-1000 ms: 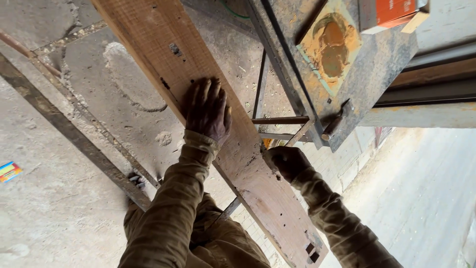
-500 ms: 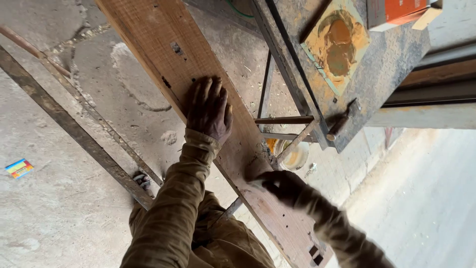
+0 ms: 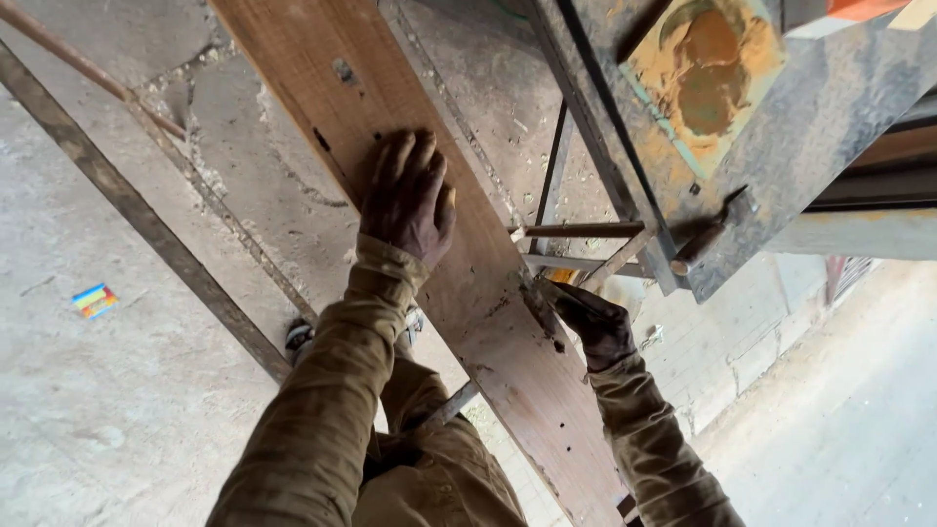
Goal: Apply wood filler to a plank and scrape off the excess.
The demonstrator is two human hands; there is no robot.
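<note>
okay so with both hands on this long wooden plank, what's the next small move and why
Probably keep the left hand pressing flat on the plank and firm up the right hand on its edge. The board runs diagonally past a metal frame and a rusty panel, so steadying it first seems wise.

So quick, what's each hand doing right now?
Left hand: open, palm flat on the long brown wooden plank.
Right hand: curled around that plank's edge, gripping it.
</note>
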